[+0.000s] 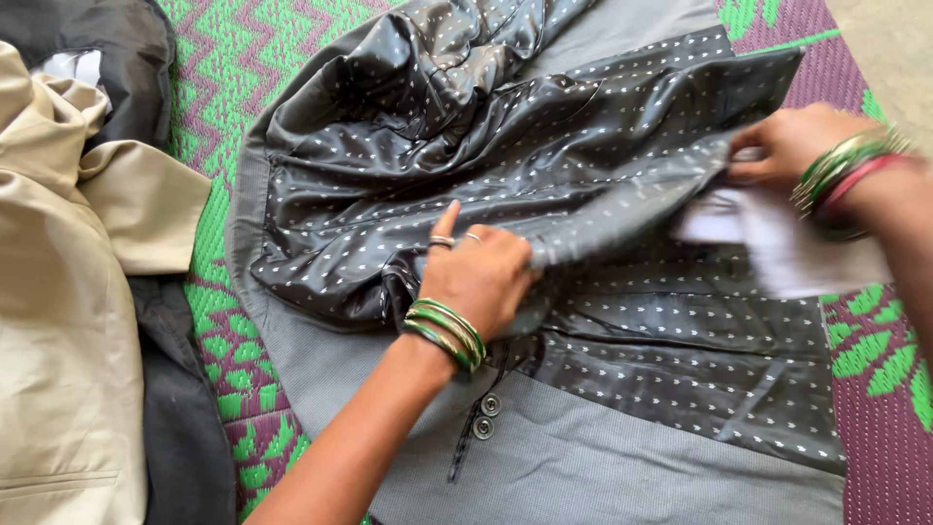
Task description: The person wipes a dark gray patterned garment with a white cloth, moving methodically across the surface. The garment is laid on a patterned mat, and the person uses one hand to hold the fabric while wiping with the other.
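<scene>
A grey jacket (583, 457) lies spread inside out on a mat, its dark dotted lining (466, 146) crumpled and facing up. My left hand (481, 277), with rings and green bangles, presses on the lining and grips a fold of it near the middle. My right hand (792, 146), also with bangles, pinches the lining's edge at the right, over a blurred white piece (768, 248). Two grey buttons (486, 415) show just below my left wrist.
A beige garment (68, 292) and a dark garment (185, 428) lie piled at the left. The green and purple patterned mat (228, 68) covers the floor. Bare floor (894, 39) shows at the top right corner.
</scene>
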